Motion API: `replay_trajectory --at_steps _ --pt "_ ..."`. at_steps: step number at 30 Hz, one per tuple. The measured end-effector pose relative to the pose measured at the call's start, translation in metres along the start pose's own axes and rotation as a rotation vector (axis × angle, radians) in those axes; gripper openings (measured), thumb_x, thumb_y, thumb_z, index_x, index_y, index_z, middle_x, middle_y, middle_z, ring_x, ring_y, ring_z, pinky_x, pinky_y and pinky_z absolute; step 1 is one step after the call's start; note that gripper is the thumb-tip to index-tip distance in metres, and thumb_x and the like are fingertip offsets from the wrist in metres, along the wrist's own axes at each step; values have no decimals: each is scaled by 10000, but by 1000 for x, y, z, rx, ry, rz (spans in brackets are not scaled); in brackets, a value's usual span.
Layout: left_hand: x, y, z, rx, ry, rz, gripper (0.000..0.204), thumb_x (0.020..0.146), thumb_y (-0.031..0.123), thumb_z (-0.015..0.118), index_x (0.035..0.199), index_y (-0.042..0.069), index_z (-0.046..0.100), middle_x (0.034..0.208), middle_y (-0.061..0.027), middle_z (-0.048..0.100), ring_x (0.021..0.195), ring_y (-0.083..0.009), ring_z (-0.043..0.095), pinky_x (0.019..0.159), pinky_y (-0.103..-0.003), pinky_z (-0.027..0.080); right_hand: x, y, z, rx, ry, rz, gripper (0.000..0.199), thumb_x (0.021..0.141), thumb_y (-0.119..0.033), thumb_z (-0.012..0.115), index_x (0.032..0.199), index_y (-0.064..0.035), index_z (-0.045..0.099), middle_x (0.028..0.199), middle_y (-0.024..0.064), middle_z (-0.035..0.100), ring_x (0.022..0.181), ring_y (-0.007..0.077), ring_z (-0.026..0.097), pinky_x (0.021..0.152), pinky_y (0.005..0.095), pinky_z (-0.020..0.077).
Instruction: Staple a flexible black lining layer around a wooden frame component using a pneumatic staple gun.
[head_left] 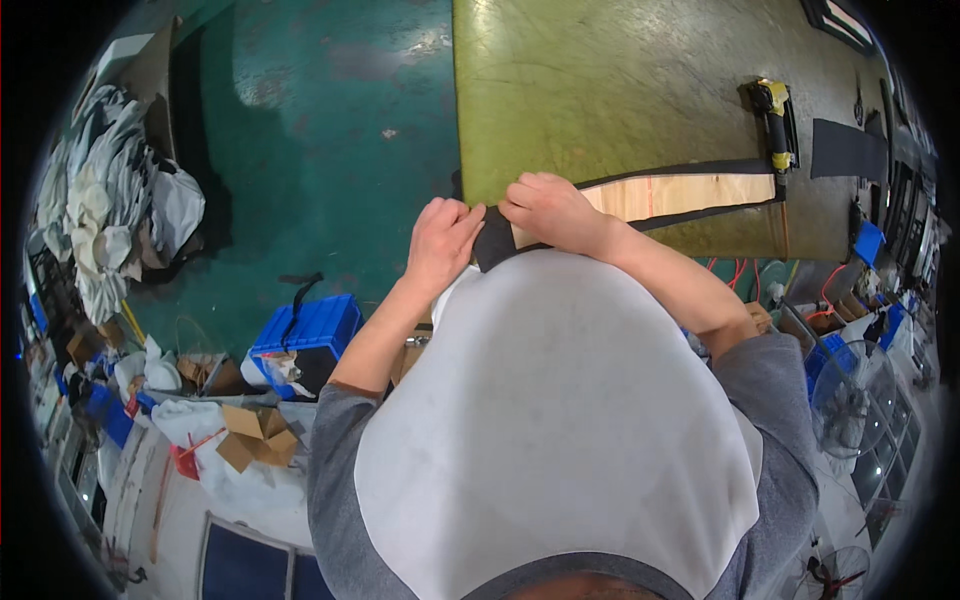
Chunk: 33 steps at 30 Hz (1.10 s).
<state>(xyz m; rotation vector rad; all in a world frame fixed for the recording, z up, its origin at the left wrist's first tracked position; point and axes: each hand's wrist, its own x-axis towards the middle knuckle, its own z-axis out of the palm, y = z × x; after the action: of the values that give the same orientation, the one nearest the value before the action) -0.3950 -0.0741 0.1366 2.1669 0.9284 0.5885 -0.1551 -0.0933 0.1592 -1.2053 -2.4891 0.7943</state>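
Observation:
A long wooden board (pixel 690 196) lies on the yellow-green table top (pixel 600 80), with black fabric (pixel 494 246) under it and showing along its edges. At the board's left end the fabric extends past the wood. My left hand (pixel 438 243) is closed, pinching the fabric's end at the table's left edge. Close beside it, my right hand (pixel 552 213) is closed with curled fingers on the fabric and covers part of the board's end. The fingertips of both hands nearly meet. A yellow and black pneumatic staple gun (pixel 775 125) lies at the board's far right end.
A flat black fabric piece (pixel 848 150) lies at the table's right. On the left, a heap of pale cloth (pixel 110 200) rises above the green floor (pixel 310 150). A blue crate (pixel 310 330) and an opened cardboard box (pixel 258 438) stand left of me; a fan (pixel 852 398) stands at right.

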Motion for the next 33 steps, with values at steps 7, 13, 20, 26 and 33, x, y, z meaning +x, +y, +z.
replay_trajectory --at_steps 7,13,20,26,33 --pt "-10 7 -6 179 -218 102 571 850 271 761 1301 -43 608 1021 -151 579 878 -322 559 767 -428 470 -26 10 -1 -30 46 -74 418 768 -84 642 1180 -20 677 1078 92 615 1038 285 587 887 389 485" --pt "-22 24 -11 420 -290 55 927 758 588 728 1408 -32 500 1162 -197 581 1029 -371 579 871 -475 471 -22 9 16 -96 53 -148 355 803 -135 634 1146 -59 682 1042 77 588 1033 268 564 856 388 462" --pt "-32 34 -7 571 -420 -48 926 799 573 718 1416 -75 476 1156 -192 567 1007 -356 548 887 -452 450 -79 94 -69 -408 315 525 207 798 -172 671 989 -107 717 1116 142 658 1013 318 626 823 468 521" --pt "-11 59 -17 603 -324 22 809 865 524 674 1385 -72 503 1316 -233 524 1216 -417 502 1015 -487 417 -246 234 -157 -619 367 1219 652 756 -218 719 1322 -22 465 1106 291 623 1028 465 650 884 567 531" --pt "8 50 3 544 -323 34 789 844 459 712 1373 -87 502 1341 -239 499 1251 -421 485 1065 -495 394 -250 208 -228 -299 337 1114 520 802 -384 669 1230 -90 643 1028 230 724 981 458 672 840 476 535"
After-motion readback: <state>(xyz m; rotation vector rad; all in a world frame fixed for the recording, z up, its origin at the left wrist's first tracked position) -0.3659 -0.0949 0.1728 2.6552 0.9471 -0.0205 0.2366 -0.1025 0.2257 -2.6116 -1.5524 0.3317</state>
